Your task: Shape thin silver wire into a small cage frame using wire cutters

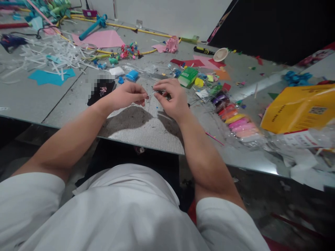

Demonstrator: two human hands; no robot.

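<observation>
Over the front of the grey table (123, 123), my two hands nearly meet at the fingertips. My left hand (128, 94) is closed in a pinch on one end of a thin, silvery wire-like piece (151, 94). Around a small dark object (164, 93) my right hand (174, 99) curls its fingers, and the wire-like piece runs to it; most of that object is hidden, so its kind cannot be made out. Beside my left hand lie a black item with a pink print (103, 90) and a blue clay packet (132, 75). A green packet (187, 76) lies beyond my right hand.
Wrapped clay in several colours (239, 122) and a yellow bag (295, 109) lie to the right. White paper strips (62, 52), pink paper (104, 38) and a yellow cable (146, 32) spread across the back left. A black marker (203, 51) lies near a pale round lid (220, 54).
</observation>
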